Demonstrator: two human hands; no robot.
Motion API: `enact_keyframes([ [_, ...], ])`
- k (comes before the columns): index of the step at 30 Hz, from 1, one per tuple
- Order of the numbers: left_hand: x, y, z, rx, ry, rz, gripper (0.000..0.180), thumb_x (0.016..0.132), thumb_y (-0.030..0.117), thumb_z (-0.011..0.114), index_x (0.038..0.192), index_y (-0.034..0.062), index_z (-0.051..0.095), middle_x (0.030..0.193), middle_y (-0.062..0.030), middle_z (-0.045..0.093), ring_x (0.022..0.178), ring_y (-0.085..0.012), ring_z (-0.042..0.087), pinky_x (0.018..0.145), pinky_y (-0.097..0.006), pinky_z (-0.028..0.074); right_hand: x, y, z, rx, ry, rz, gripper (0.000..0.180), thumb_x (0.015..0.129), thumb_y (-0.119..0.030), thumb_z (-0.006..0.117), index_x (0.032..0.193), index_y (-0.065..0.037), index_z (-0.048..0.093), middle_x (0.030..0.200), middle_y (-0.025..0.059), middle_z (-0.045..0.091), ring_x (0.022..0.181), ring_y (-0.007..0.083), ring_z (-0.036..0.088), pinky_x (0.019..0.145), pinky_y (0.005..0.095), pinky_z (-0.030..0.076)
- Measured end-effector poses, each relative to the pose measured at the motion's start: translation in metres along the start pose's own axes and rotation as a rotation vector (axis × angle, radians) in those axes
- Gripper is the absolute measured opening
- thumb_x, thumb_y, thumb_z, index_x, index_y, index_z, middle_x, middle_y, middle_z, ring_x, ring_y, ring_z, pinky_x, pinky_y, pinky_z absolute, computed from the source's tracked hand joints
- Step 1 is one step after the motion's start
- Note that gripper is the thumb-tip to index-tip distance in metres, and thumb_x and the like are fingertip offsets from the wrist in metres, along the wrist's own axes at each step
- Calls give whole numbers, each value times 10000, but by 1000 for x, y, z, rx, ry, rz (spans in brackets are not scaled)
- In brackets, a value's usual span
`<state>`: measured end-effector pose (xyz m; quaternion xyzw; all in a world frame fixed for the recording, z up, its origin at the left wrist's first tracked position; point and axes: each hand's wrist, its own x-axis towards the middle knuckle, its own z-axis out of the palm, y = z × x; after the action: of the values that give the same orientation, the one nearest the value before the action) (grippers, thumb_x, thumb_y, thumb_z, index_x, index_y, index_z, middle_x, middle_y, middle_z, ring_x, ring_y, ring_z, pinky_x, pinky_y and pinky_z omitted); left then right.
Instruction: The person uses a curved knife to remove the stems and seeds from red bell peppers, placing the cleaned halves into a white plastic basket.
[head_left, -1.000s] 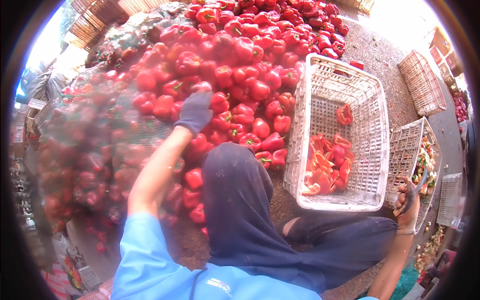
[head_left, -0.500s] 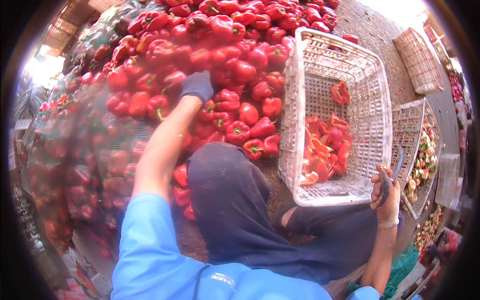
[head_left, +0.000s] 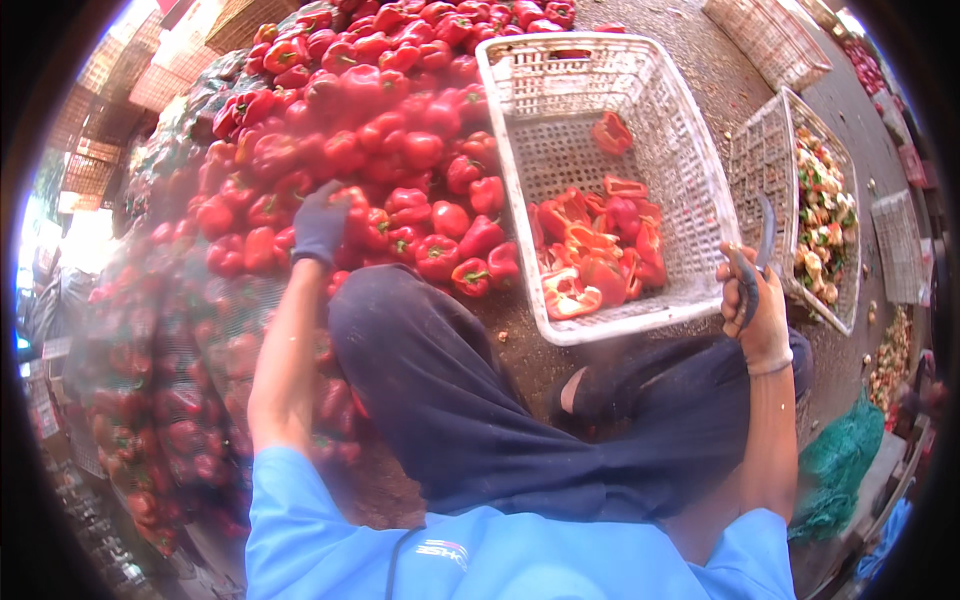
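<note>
In the head view, I see the left hand in a dark blue glove (head_left: 319, 228) at a heap of glossy red bell peppers (head_left: 424, 150); whether its fingers pinch one, I cannot tell. The right hand (head_left: 764, 322) closes around a dark-handled knife with a curved blade (head_left: 768, 235), just beside a white openwork plastic crate (head_left: 708, 190) holding cut red pepper pieces (head_left: 603, 272). A bent, dark-trousered knee (head_left: 390, 315) juts between left forearm and crate. Beyond stand a scrap-filled pale crate (head_left: 762, 152) and, nearer, green netting (head_left: 843, 450).
</note>
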<state>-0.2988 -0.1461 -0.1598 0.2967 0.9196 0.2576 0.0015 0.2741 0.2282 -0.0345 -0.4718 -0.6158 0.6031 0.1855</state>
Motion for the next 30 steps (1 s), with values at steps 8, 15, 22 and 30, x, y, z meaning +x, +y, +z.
enact_keyframes([
  [8,20,154,-103,-215,-60,866,392,1044,232,668,1373,23,705,1266,-91,725,1055,-159,714,876,-297,602,-1,-75,89,213,-259,4,532,1082,-413,672,1435,-17,628,926,9,712,500,5,480,388,201,360],
  [15,-53,328,-102,-840,-586,387,341,1078,36,563,1400,-8,667,1386,-113,684,1188,-205,690,990,-315,565,4,-76,147,563,-796,72,559,1061,-528,671,1413,-98,612,1026,59,739,589,56,586,486,187,498],
  [22,-93,362,-58,-1269,-678,47,559,1047,320,681,1483,-19,599,1294,-107,699,1172,-202,682,971,-357,573,-33,-78,139,918,-650,123,412,1064,-446,701,1291,-105,659,952,16,752,656,49,658,524,179,510],
  [30,-114,374,-34,-1314,-502,50,699,931,153,769,1518,-102,489,1173,-164,746,1035,-204,727,937,-329,581,-30,-76,139,507,-372,20,550,1052,-494,692,1402,-75,625,982,35,691,654,117,640,553,264,509],
])
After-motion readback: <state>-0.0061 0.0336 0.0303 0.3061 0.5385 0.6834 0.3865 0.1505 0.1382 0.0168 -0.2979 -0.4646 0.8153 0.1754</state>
